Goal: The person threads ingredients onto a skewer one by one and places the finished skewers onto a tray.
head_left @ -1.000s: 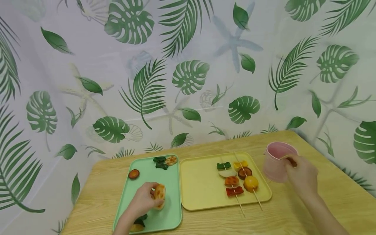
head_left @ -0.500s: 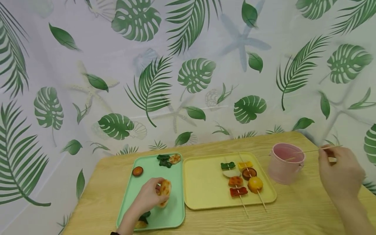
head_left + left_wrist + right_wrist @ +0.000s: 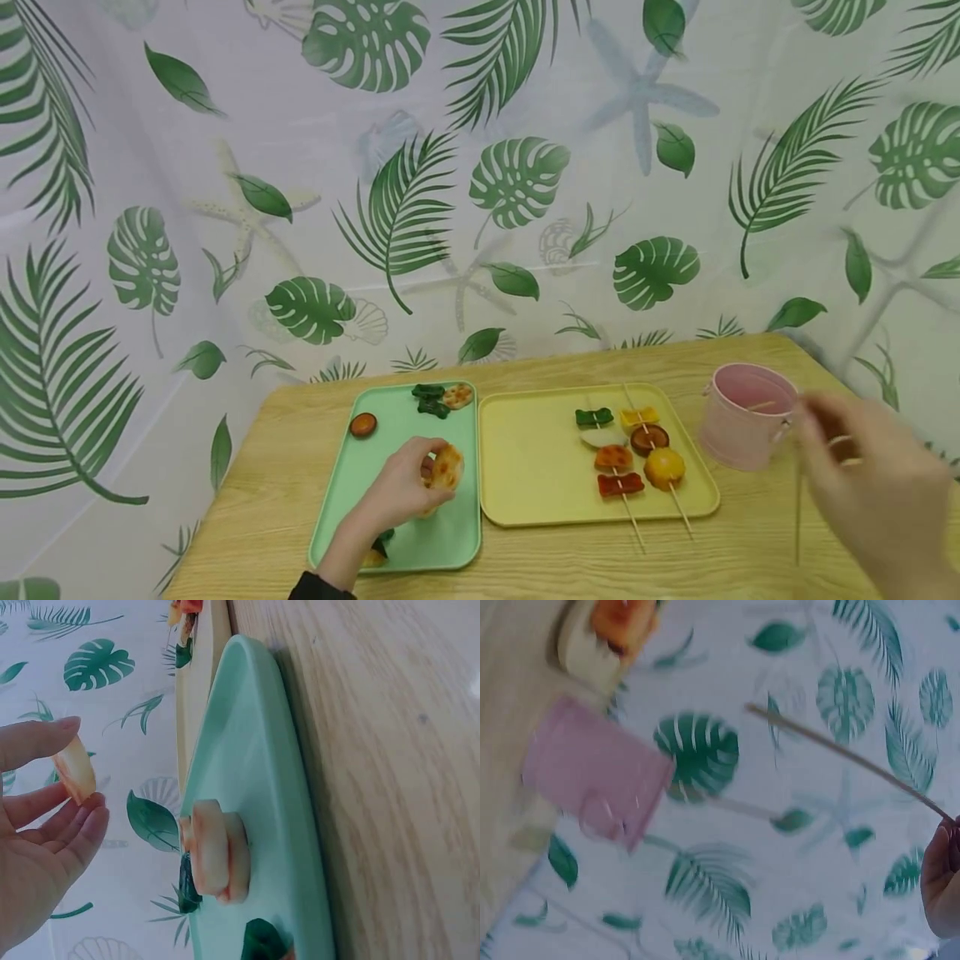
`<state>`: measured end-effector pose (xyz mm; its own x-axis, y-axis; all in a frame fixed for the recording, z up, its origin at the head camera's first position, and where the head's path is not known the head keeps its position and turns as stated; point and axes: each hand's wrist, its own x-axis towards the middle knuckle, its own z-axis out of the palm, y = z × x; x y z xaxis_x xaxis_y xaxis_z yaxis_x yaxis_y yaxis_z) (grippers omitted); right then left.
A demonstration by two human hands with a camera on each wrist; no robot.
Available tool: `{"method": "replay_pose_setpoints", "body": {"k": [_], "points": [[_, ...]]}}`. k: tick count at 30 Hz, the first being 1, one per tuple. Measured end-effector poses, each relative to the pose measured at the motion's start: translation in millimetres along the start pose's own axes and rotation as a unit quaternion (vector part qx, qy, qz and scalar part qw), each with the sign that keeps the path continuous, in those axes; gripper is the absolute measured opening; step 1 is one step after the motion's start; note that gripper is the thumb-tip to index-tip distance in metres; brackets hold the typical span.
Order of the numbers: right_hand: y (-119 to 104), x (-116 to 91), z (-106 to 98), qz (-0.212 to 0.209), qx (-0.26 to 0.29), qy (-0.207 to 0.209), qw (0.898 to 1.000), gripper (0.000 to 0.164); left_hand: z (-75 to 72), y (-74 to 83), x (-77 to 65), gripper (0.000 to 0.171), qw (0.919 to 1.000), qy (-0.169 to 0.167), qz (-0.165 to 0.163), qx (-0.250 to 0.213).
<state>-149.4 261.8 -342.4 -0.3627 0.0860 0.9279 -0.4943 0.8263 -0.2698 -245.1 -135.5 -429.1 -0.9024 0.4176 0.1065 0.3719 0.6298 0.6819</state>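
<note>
Over the green tray [image 3: 352,487], my left hand [image 3: 397,493] pinches a round, browned toy food slice [image 3: 448,467] between thumb and fingers. In the left wrist view that slice is held up off the tray, and pale, thick round pieces [image 3: 214,851] stand on the tray below. My right hand [image 3: 877,483], blurred, pinches one end of a thin wooden skewer [image 3: 847,755]. The skewer hangs down from the fingers in the head view. Just left of that hand stands a pink bucket [image 3: 738,429] with another stick [image 3: 761,406] in it.
A yellow tray [image 3: 528,458] lies between the green tray and the bucket. Two loaded skewers of toy food [image 3: 613,458] rest on its right side. The green tray also bears a brown disc [image 3: 363,425] and dark green pieces [image 3: 431,400]. A leaf-patterned cloth [image 3: 525,292] hangs behind.
My right hand has drawn the skewer out of the bucket, moved right and turned it downward. My left hand has raised its slice slightly. The head view has swung a little left.
</note>
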Motion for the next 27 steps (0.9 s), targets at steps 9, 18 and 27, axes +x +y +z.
{"method": "replay_pose_setpoints", "body": {"k": [9, 18, 27], "points": [[-54.7, -81.5, 94.0, 0.028, 0.177, -0.391, 0.903, 0.006, 2.9, 14.5, 8.2, 0.058, 0.9971, 0.001, 0.068, 0.034], [-75.6, -85.1, 117.8, 0.221, 0.289, -0.497, 0.788, 0.018, 2.7, 17.0, 9.4, 0.057, 0.9963, -0.031, 0.076, 0.025], [-82.7, -85.3, 120.7, 0.24, 0.307, -0.515, 0.764, 0.016, 2.1, 16.0, 11.7, 0.053, 0.992, -0.036, 0.116, 0.034]]}}
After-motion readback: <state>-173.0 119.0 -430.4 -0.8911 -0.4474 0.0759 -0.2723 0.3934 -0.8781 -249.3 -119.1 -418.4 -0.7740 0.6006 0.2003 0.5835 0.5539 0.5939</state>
